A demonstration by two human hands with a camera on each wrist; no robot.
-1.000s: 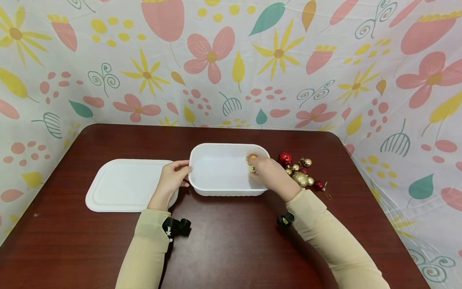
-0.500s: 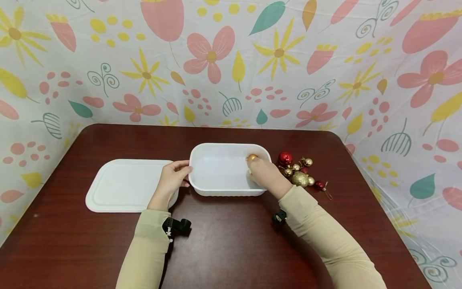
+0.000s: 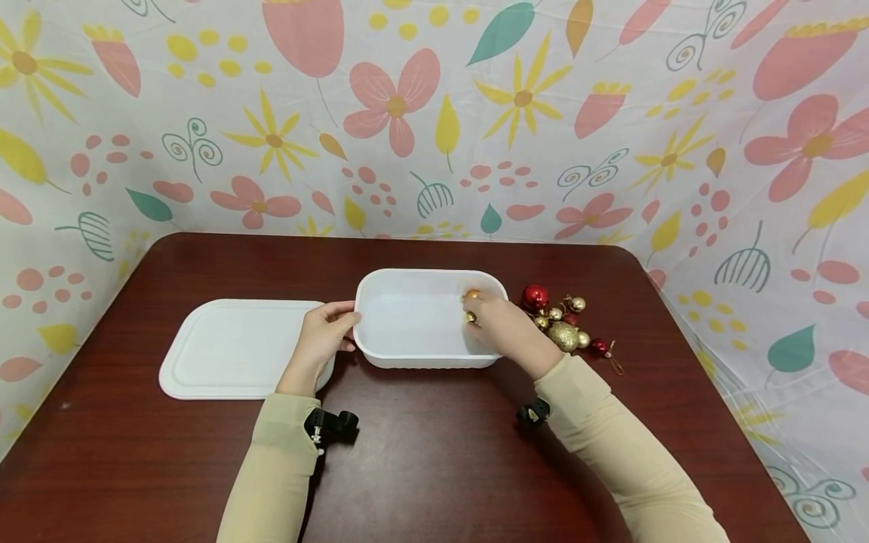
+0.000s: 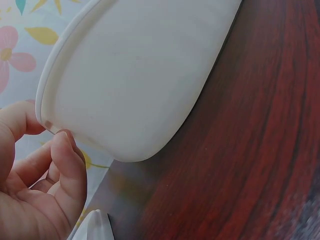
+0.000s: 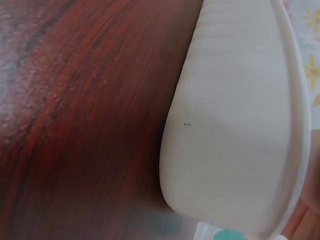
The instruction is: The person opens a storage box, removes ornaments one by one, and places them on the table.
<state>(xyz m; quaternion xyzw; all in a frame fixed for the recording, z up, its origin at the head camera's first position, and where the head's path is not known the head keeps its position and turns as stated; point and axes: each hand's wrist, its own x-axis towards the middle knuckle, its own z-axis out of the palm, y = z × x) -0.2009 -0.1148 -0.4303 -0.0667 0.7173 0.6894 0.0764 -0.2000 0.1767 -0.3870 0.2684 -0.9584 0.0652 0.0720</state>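
Note:
A white plastic box [image 3: 407, 320] stands at the middle of the table. My left hand [image 3: 320, 339] pinches its left rim between thumb and finger, as the left wrist view shows at the box's edge [image 4: 135, 85]. Over the right rim, my right hand [image 3: 511, 330] reaches down inside, fingers curled. A small gold bauble [image 3: 471, 317] shows at its fingertips, and an orange-gold bauble [image 3: 471, 294] lies just beyond them. In the right wrist view the box wall [image 5: 235, 120] hides most of that hand.
A white lid [image 3: 231, 351] lies flat left of the box. Right of the box several red and gold baubles are clustered, among them a red ball [image 3: 535, 296] and a glittery gold one [image 3: 563, 336]. A patterned cloth [image 3: 434, 128] hangs behind the dark wooden table [image 3: 421, 452].
My right hand shifts slightly inward, then back toward the right, still within the box. The small gold bauble is briefly more covered, then shows again. The left hand and box stay put.

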